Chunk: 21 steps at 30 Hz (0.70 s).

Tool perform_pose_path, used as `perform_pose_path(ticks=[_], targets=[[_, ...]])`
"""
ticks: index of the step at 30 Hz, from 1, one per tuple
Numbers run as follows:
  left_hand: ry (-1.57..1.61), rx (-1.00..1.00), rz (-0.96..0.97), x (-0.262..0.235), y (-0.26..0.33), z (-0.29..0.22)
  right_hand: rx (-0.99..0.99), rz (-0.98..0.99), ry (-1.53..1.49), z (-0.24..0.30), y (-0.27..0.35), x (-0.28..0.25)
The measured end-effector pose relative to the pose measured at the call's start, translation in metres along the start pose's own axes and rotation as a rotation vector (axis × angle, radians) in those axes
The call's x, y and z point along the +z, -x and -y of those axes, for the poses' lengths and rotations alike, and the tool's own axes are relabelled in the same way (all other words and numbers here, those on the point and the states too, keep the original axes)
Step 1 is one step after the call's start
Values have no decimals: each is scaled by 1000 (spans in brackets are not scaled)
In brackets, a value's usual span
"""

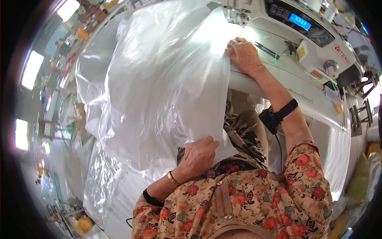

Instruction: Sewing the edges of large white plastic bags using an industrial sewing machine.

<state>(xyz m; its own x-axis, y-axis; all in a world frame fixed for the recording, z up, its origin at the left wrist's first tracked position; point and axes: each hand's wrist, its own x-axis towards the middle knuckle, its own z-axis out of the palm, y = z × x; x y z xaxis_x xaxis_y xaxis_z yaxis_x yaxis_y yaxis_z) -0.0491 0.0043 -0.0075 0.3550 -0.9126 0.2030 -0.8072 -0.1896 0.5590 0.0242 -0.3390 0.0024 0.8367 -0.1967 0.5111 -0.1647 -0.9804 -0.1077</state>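
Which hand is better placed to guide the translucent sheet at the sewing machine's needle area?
Probably the right hand: it is at the edge of the translucent sheet, close to the brightly lit needle area. The left hand grasps the sheet farther away, by the lap.

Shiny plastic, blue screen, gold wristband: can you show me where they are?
Shiny plastic (159,87): head view, middle of the sheet.
Blue screen (300,21): head view, its lit face.
Gold wristband (173,178): head view, its band.
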Motion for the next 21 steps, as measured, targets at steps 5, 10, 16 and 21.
perform_pose_path(ticks=[5, 10, 16, 21], targets=[[-66, 50, -85, -14, -30, 10, 36, 76, 28, 6, 6, -6], [-148, 79, -142, -35, -69, 22, 23, 159, -11, 11, 7, -16], [-234, 112, -156, -48, -123, 31, 16, 183, -85, 17, 9, -25], [-285, 158, -162, -48, -172, 43, 44, 213, -96, 21, 6, -29]])
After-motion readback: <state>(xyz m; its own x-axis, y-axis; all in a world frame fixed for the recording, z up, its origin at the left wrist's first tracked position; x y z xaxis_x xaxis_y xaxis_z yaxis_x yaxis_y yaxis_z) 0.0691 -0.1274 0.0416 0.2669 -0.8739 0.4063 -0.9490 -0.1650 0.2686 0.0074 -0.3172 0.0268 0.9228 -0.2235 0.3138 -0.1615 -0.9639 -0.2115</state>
